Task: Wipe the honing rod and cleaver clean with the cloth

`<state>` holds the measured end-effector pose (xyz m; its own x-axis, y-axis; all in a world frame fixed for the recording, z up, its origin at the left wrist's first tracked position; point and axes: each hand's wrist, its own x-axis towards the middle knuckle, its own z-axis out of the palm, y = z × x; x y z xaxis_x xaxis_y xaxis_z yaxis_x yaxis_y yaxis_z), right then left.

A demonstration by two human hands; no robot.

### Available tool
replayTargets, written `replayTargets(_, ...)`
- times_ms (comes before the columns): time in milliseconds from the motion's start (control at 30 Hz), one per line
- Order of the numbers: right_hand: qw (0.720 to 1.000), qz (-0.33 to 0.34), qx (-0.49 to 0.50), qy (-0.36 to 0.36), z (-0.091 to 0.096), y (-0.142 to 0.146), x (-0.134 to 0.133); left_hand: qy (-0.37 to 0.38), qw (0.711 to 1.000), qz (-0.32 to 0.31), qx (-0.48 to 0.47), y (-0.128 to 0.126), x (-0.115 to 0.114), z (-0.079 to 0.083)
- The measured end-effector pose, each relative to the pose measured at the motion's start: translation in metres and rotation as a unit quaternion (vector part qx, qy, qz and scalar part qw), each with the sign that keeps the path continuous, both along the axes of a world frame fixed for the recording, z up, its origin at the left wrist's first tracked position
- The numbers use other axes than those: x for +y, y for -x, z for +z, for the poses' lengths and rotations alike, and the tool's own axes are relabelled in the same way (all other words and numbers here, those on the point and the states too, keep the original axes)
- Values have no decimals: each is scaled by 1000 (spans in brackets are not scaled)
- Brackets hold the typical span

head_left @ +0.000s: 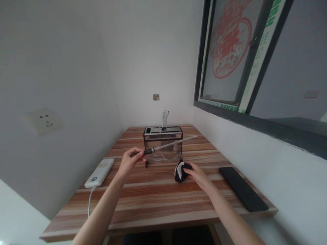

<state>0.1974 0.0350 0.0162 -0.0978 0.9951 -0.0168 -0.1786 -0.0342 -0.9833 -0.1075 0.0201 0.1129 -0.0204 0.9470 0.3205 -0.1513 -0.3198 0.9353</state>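
Note:
My left hand (132, 159) is closed around the black handle of a honing steel (173, 143). Its grey rod points right and slightly upward, in front of a knife block. My right hand (196, 173) grips a bunched black cloth (181, 173) with a white patch on it, just above or on the table; which of the two I cannot tell. Behind both hands stands the knife block (162, 136), with a slotted metal top, black frame and clear panels. A handle wrapped in clear plastic (165, 119) sticks up from its top.
The wood-grain table (143, 204) runs back to the wall. At its left lies a white power bank (100, 173) with a cable (90, 204). A black phone-like slab (242, 189) lies at the right edge. A window frame (222, 107) juts along the right wall.

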Motion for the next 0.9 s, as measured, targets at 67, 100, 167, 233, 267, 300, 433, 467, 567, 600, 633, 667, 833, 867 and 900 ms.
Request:
replayTargets(67, 999, 20, -32, -13, -4, -1, 0, -40, 998, 25, 44, 9, 3, 23)
replayTargets(100, 998, 28, -45, -19, -5, -1, 0, -63, 995, 42, 69, 13, 6, 36)
replayTargets(167, 997, 38, -58, -23, -5, -1, 1, -101, 986, 64, 117, 21, 11, 66)
replayTargets(233, 996, 48, -71, -26, -4, -2, 2, -138, 975, 79, 153, 28, 16, 99)
replayTargets(267, 995, 50, -77, -29, -3, -3, 2, -156, 970, 78, 170, 31, 18, 117)
replayTargets(300, 995, 50, -81, -34, -1, -3, 1, -170, 964, 75, 191, 33, 19, 135)
replayTargets(433, 993, 59, -91, -49, 4, -3, -2, -192, 933, 82, 292, 35, 19, 207)
replayTargets(467, 992, 65, -95, -49, 5, -3, -2, -182, 926, 80, 320, 33, 18, 225)
replayTargets(567, 988, 94, -105, -56, 8, -5, -5, -178, 895, 85, 401, 20, 15, 272)
replayTargets(600, 987, 109, -104, -61, 9, -6, -6, -183, 881, 87, 427, 14, 15, 286)
replayTargets(633, 985, 125, -104, -64, 9, -7, -7, -188, 870, 93, 447, 9, 15, 299)
replayTargets(667, 983, 137, -106, -67, 10, -9, -8, -193, 858, 98, 466, 3, 16, 310)
replayTargets(833, 979, 133, -133, -74, 10, -12, -8, -216, 816, 133, 519, -11, 23, 360)
replayTargets(867, 980, 129, -134, -75, 10, -12, -7, -221, 816, 135, 517, -12, 25, 368)
replayTargets(900, 980, 125, -134, -76, 9, -12, -6, -231, 819, 140, 506, -14, 26, 375)
